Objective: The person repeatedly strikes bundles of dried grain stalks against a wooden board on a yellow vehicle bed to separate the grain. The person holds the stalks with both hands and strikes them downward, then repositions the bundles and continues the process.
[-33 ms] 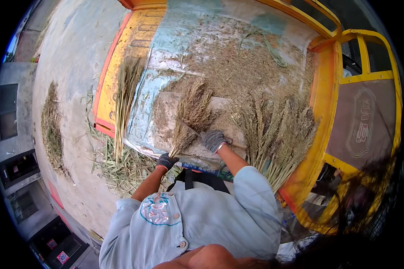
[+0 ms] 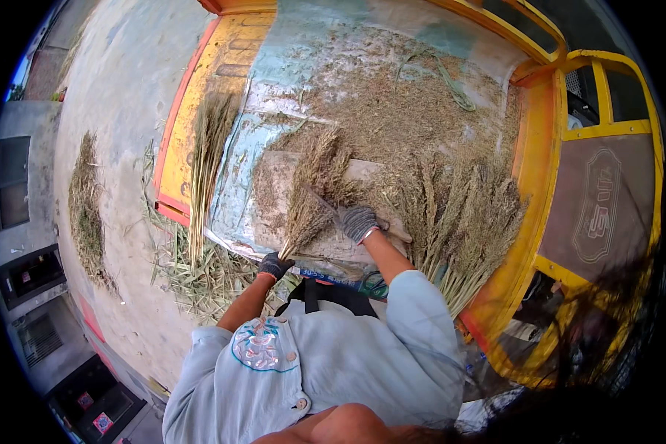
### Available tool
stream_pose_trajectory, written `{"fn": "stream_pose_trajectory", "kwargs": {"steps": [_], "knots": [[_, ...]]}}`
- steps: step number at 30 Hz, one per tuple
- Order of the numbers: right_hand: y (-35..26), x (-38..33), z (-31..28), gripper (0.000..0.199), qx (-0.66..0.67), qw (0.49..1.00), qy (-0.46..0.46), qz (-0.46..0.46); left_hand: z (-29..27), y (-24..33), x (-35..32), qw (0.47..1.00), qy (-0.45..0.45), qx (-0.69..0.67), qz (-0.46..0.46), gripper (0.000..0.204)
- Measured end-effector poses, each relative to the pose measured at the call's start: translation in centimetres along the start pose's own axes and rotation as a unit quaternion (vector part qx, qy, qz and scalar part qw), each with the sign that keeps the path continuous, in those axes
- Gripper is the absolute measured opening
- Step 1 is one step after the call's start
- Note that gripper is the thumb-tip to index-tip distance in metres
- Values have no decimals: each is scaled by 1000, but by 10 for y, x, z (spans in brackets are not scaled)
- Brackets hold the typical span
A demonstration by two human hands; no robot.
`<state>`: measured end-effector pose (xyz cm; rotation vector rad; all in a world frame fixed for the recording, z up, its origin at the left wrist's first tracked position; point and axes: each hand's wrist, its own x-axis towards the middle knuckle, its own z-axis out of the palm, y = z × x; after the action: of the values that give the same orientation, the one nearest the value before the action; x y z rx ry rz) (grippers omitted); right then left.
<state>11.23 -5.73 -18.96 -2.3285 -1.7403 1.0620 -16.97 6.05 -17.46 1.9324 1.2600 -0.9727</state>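
Observation:
My left hand (image 2: pixel 275 265), in a dark grey glove, is closed around the stalk ends of a bundle of seed-headed stalks (image 2: pixel 314 177) near the front edge of the platform. The brown heads fan out away from me over a flat board (image 2: pixel 283 164). My right hand (image 2: pixel 358 222), gloved in grey, grips a long tool with a thin blade (image 2: pixel 318 200), which lies across the heads. A light wooden handle end (image 2: pixel 399 232) shows to the right of that hand. The tool's exact kind is unclear.
Loose seed and chaff (image 2: pixel 392 96) cover the sheet beyond the board. More stalks (image 2: pixel 466 214) lie at right, beside the yellow vehicle frame (image 2: pixel 544 177). A bare-looking stalk bundle (image 2: pixel 209 163) rests on the yellow side panel (image 2: pixel 181 166) at left. Cut leaves (image 2: pixel 203 281) litter the ground.
My right hand and the blade have shifted slightly away from me, higher over the seed heads. The left hand stays in place on the stalks.

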Motion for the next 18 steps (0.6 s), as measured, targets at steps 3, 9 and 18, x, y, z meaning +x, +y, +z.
{"fn": "stream_pose_trajectory", "kwargs": {"steps": [3,9,18], "knots": [[38,27,-5,33,1,999,8,48,9,-2,7,999,42,23,-11,63],[34,30,-20,39,100,969,115,192,-7,-12,13,999,30,0,35,58],[-58,-35,6,36,21,993,98,-57,-6,-14,10,999,26,21,15,61]]}}
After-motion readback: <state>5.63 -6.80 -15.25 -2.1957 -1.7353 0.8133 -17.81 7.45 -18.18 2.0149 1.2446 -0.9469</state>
